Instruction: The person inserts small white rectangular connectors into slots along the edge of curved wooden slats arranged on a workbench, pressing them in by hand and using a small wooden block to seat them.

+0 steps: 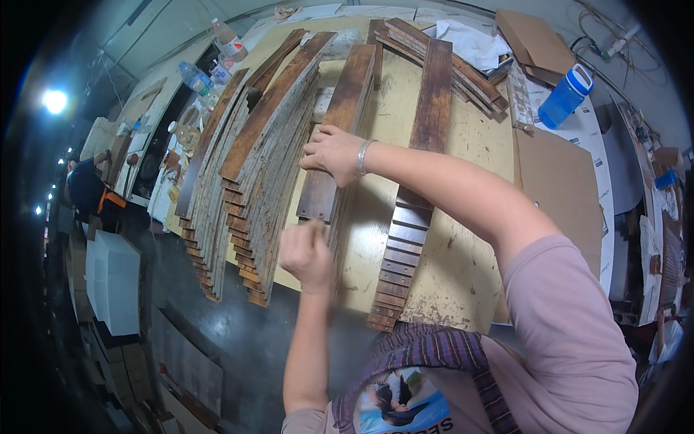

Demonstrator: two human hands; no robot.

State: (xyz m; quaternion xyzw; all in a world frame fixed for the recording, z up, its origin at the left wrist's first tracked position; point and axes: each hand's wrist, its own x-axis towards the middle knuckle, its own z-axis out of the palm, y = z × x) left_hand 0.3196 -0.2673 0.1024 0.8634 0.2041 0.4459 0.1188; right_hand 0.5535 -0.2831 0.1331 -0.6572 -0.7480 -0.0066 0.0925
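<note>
My right hand point(329, 152) presses flat on the dark plank point(340, 123); my left hand point(307, 253), at six o'clock, looks closed on nothing. The plank could slide off the tabletop point(463, 145).

Lighting: even, moderately bright over the workbench point(463, 137); glaring ceiling lamp point(54, 100) upper left. Strong fisheye bending, dark vignetted corners. Left hand point(306, 253) motion-blurred.
</note>
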